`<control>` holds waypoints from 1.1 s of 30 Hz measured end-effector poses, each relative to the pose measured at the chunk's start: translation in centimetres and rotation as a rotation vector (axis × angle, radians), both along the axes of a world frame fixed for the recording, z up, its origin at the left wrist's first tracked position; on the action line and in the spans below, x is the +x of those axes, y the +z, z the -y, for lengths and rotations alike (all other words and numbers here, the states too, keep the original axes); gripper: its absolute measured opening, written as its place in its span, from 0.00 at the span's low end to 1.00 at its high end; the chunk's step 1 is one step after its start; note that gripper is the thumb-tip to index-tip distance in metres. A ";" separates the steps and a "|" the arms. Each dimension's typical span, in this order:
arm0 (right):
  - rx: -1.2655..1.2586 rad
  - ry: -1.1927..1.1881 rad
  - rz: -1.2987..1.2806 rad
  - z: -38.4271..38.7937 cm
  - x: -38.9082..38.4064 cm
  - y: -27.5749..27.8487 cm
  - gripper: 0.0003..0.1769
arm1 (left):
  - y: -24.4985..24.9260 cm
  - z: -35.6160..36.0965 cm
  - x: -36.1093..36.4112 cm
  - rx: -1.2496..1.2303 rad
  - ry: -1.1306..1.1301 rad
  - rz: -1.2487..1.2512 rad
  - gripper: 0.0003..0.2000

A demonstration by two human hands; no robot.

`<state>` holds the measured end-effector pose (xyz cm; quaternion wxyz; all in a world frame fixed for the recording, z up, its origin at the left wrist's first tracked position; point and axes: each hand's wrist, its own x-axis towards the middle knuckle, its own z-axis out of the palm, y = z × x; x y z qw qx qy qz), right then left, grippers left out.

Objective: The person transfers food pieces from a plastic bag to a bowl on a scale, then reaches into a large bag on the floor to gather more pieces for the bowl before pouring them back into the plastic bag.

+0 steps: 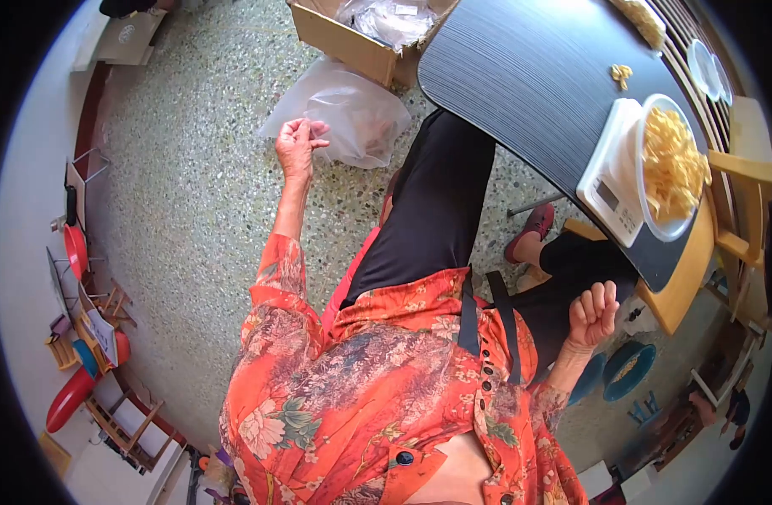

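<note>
My left hand [301, 145] is stretched out over the floor, fingers partly curled around something I cannot make out, at the edge of a clear plastic bag [352, 109]. Curled near my lap, below the dark table [521, 76], is my right hand [594, 314], its fingers folded in. A white bowl [645, 168] full of pale yellow strips [672, 164] stands on a white scale [609, 195] near the table's edge. A small pile of the same strips [621, 77] lies on the tabletop.
An open cardboard box [344, 35] with plastic bags inside stands beyond the clear bag. A wooden chair [676, 295] is beside the table. Blue basins [629, 370] sit on the floor at the right; red stools [76, 251] and shelves are at the left.
</note>
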<state>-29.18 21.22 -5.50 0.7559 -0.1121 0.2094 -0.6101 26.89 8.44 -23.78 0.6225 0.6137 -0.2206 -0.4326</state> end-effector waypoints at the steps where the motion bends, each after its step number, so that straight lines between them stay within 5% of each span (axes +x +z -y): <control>1: -0.026 -0.002 0.004 0.0 0.1 -0.3 0.17 | 1.1 -0.4 0.2 -0.011 0.007 -0.049 0.07; 6: -0.068 -0.002 -0.051 0.6 0.9 -0.2 0.15 | 8.4 -2.3 -0.8 -0.103 -0.133 -0.369 0.10; 10: -0.070 0.198 -0.241 2.6 5.8 1.2 0.11 | 16.8 -4.2 -6.5 -0.095 -0.359 -0.336 0.07; 14: -0.217 0.303 -0.882 3.5 13.1 2.0 0.17 | 19.0 -6.0 -14.7 -0.223 -0.532 -0.151 0.03; 16: -0.556 0.172 -1.235 3.6 16.1 4.0 0.26 | 20.6 -6.5 -17.5 -0.179 -0.607 -0.280 0.02; 19: -0.709 -0.166 -1.558 2.8 18.0 3.9 0.23 | 21.0 -7.4 -21.4 -0.169 -0.689 -0.309 0.04; 20: -0.700 -0.184 -1.566 2.4 17.6 3.5 0.23 | 20.2 -7.5 -22.7 -0.263 -0.680 -0.340 0.04; 22: -0.243 0.115 -1.130 1.9 15.8 1.3 0.15 | 19.7 -7.5 -24.0 -0.221 -0.815 -0.332 0.04; 26: -0.172 0.165 -0.807 1.0 12.6 -0.1 0.08 | 19.4 -7.4 -25.0 -0.122 -0.917 -0.153 0.03; 29: -0.113 0.010 -1.070 0.2 11.7 -2.2 0.08 | 18.3 -7.3 -25.7 -0.078 -0.972 -0.096 0.03; 33: 0.013 -0.208 -1.113 0.2 10.7 -3.2 0.09 | 18.1 -7.2 -26.9 -0.111 -0.927 0.120 0.09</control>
